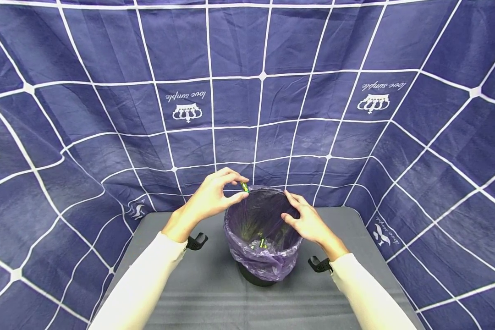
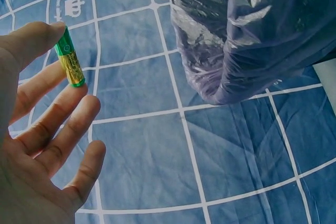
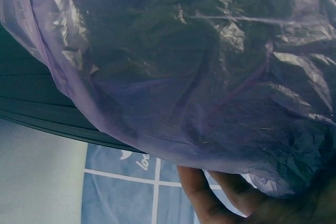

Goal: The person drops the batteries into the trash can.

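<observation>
Between thumb and fingertips, my left hand (image 1: 214,195) pinches a green and yellow battery (image 1: 245,187) just above the left side of a trash can's rim. In the left wrist view, the battery (image 2: 70,59) is held by its ends, with the other fingers spread. The dark trash can (image 1: 255,277) stands upright, lined with a purple plastic bag (image 1: 268,266) folded over its rim. My right hand (image 1: 307,220) holds the right side of the rim, thumb inside and fingers outside against the bag. At the bottom of the can lies another green and yellow battery (image 1: 263,243), partly unclear.
The trash can stands on a grey table (image 1: 206,293). A blue curtain (image 1: 239,101) with white grid lines hangs behind and at both sides. Black wrist mounts (image 1: 197,241) stick out beside the sleeves.
</observation>
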`<action>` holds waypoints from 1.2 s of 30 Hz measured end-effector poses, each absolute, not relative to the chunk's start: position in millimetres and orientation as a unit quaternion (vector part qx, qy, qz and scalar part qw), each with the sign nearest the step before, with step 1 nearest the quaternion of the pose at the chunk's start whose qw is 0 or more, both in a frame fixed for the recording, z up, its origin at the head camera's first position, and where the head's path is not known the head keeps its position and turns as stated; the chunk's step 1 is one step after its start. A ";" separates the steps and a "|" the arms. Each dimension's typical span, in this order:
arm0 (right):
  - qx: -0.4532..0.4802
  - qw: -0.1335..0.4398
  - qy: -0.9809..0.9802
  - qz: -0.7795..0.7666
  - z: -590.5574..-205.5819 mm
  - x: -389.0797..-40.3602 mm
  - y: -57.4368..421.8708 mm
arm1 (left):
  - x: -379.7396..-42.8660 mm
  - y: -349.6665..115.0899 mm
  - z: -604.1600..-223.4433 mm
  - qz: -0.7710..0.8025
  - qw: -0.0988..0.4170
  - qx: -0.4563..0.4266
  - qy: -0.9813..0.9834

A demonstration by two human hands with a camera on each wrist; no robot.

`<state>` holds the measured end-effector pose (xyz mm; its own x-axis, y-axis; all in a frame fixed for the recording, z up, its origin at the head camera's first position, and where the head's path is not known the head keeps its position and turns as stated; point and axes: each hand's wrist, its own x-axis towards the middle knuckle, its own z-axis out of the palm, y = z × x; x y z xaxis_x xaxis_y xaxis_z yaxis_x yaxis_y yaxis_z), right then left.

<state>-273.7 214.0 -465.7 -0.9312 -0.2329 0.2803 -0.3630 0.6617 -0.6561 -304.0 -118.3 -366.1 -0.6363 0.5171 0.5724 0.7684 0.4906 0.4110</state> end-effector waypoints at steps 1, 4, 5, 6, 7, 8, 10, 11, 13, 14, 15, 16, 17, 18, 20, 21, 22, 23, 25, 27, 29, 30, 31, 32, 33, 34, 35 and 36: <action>0.165 0.086 -0.907 0.378 -465.6 -273.8 213.9 | -303.5 -117.7 -365.3 -0.329 0.190 -0.383 -0.842; 0.165 0.085 -0.906 0.379 -465.9 -274.4 214.0 | -302.5 -116.6 -363.4 -0.329 0.188 -0.384 -0.842; 0.165 0.085 -0.906 0.380 -466.2 -274.8 213.9 | -302.3 -116.3 -363.0 -0.329 0.188 -0.384 -0.842; 0.164 0.084 -0.906 0.380 -466.4 -274.9 213.9 | -302.1 -116.2 -362.7 -0.328 0.188 -0.384 -0.842; 0.164 0.083 -0.906 0.381 -466.6 -275.1 213.9 | -302.0 -116.1 -362.5 -0.328 0.188 -0.384 -0.842; 0.163 0.083 -0.906 0.381 -466.8 -275.2 213.9 | -301.8 -116.2 -362.5 -0.328 0.187 -0.384 -0.843; 0.162 0.082 -0.907 0.380 -467.1 -275.3 213.9 | -301.5 -116.7 -363.0 -0.327 0.184 -0.382 -0.845; 0.162 0.082 -0.907 0.379 -467.2 -275.2 213.7 | -301.5 -117.0 -363.5 -0.328 0.181 -0.381 -0.845; 0.162 0.082 -0.908 0.378 -467.4 -275.0 213.4 | -301.0 -118.0 -364.2 -0.328 0.172 -0.377 -0.849; 0.162 0.082 -0.908 0.377 -467.6 -274.9 213.2 | -300.6 -118.8 -364.6 -0.328 0.168 -0.375 -0.851; 0.162 0.081 -0.908 0.377 -467.7 -274.7 213.1 | -300.3 -119.7 -365.0 -0.328 0.165 -0.373 -0.852; 0.161 0.080 -0.908 0.378 -467.8 -274.5 212.9 | -299.6 -120.7 -365.4 -0.329 0.163 -0.370 -0.853; 0.161 0.080 -0.908 0.379 -468.0 -274.3 212.6 | -299.5 -121.7 -366.1 -0.328 0.164 -0.369 -0.854; 0.161 0.079 -0.908 0.379 -468.2 -274.2 212.5 | -298.9 -122.9 -366.5 -0.327 0.165 -0.367 -0.855; 0.161 0.078 -0.908 0.380 -468.5 -273.8 212.4 | -298.5 -125.8 -368.0 -0.327 0.170 -0.365 -0.855; 0.160 0.079 -0.908 0.380 -468.6 -273.6 212.2 | -298.3 -127.4 -368.8 -0.327 0.173 -0.365 -0.855; 0.160 0.080 -0.908 0.379 -468.8 -273.6 212.1 | -298.2 -129.1 -369.7 -0.327 0.175 -0.364 -0.854; 0.161 0.081 -0.908 0.379 -468.8 -273.6 212.2 | -298.1 -130.9 -370.5 -0.327 0.177 -0.363 -0.854; 0.162 0.084 -0.907 0.380 -468.7 -273.3 212.4 | -297.8 -135.1 -372.3 -0.329 0.179 -0.361 -0.854; 0.160 0.084 -0.906 0.383 -468.6 -273.3 212.5 | -297.6 -139.6 -374.6 -0.328 0.184 -0.358 -0.855; 0.160 0.083 -0.905 0.385 -468.5 -273.3 213.0 | -297.4 -144.6 -377.6 -0.326 0.189 -0.353 -0.856; 0.159 0.082 -0.905 0.385 -468.5 -273.5 213.2 | -297.5 -147.2 -379.5 -0.325 0.191 -0.351 -0.857; 0.159 0.081 -0.906 0.385 -468.4 -273.7 213.4 | -297.7 -149.9 -381.8 -0.323 0.194 -0.348 -0.858; 0.159 0.081 -0.906 0.384 -468.3 -274.0 213.4 | -298.0 -152.6 -384.1 -0.323 0.196 -0.345 -0.859; 0.160 0.082 -0.906 0.383 -468.2 -274.4 213.5 | -298.2 -155.4 -386.5 -0.322 0.197 -0.340 -0.861; 0.162 0.083 -0.906 0.382 -468.0 -274.9 213.6 | -298.3 -158.3 -388.7 -0.323 0.198 -0.335 -0.863; 0.163 0.084 -0.906 0.382 -467.8 -275.4 213.7 | -298.5 -161.3 -391.2 -0.324 0.199 -0.330 -0.864; 0.163 0.085 -0.906 0.381 -467.5 -275.8 213.7 | -298.7 -164.4 -393.7 -0.324 0.199 -0.325 -0.866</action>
<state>-275.8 213.7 -467.5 -0.9328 -0.2303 0.2773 -0.3593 0.6560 -0.6637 -298.7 -164.4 -393.7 -0.7097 0.4330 0.5557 0.6914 0.5793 0.4317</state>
